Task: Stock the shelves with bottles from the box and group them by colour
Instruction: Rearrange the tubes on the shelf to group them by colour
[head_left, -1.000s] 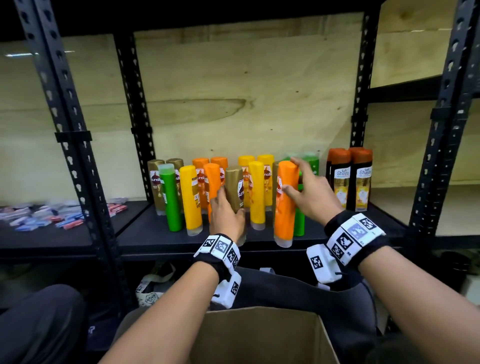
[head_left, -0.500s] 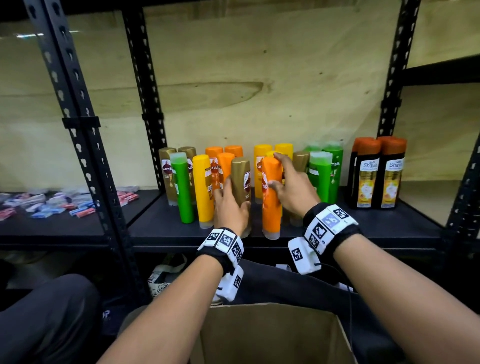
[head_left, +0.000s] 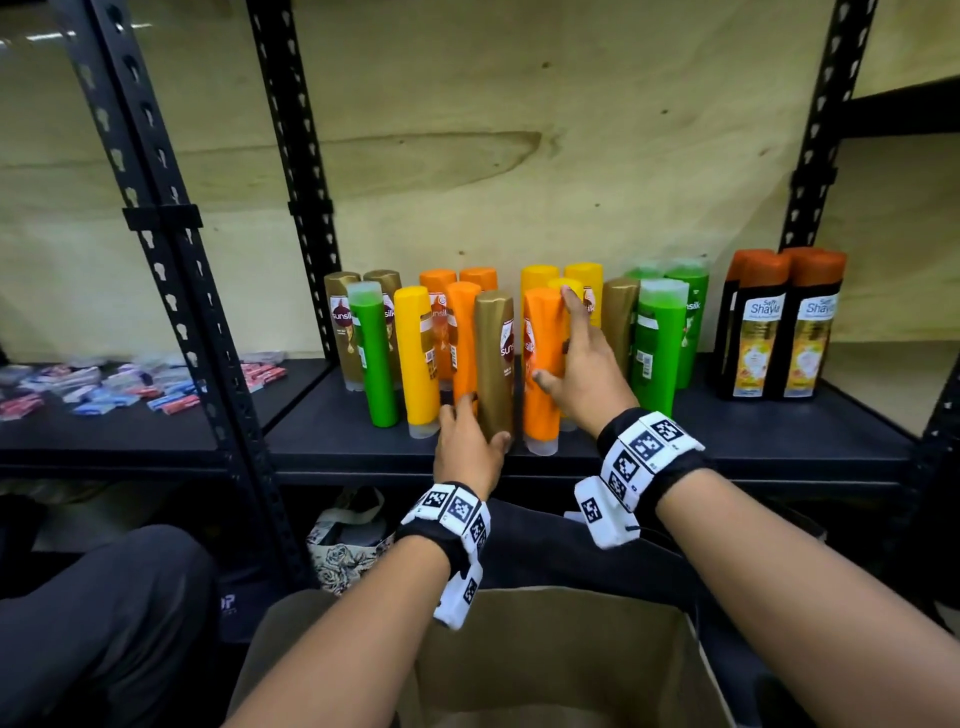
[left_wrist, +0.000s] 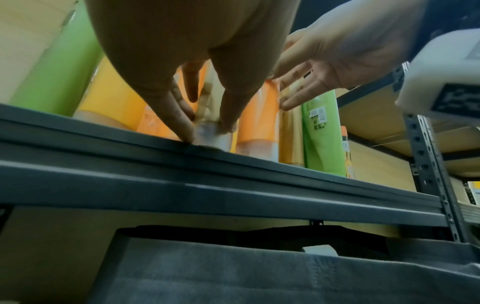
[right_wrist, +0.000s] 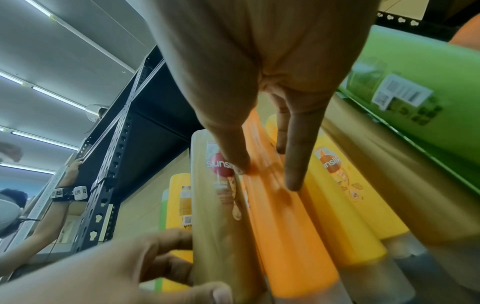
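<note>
On the black shelf (head_left: 753, 431) stand gold, green, yellow and orange bottles, mixed. My left hand (head_left: 470, 441) pinches the foot of a gold bottle (head_left: 493, 353) at the shelf's front edge; in the left wrist view its fingertips (left_wrist: 187, 131) sit at the clear cap (left_wrist: 213, 139). My right hand (head_left: 582, 374) lies with straight fingers along the right side of an orange bottle (head_left: 537, 364) beside it, thumb on its front. The right wrist view shows the thumb and index finger (right_wrist: 293, 174) pressed flat on the orange bottle (right_wrist: 280, 226), the gold bottle (right_wrist: 215, 195) to its left.
Green bottles (head_left: 660, 338) and black bottles with orange caps (head_left: 779, 322) stand to the right. Small sachets (head_left: 130, 384) lie on the left shelf bay behind a black upright (head_left: 171, 260). The cardboard box (head_left: 545, 649) is below my arms. Another person's arm (right_wrist: 64, 185) shows far left.
My right hand has slid the orange bottle leftward from in front of the green ones to beside the gold bottle. My left hand has moved down the gold bottle to its foot.
</note>
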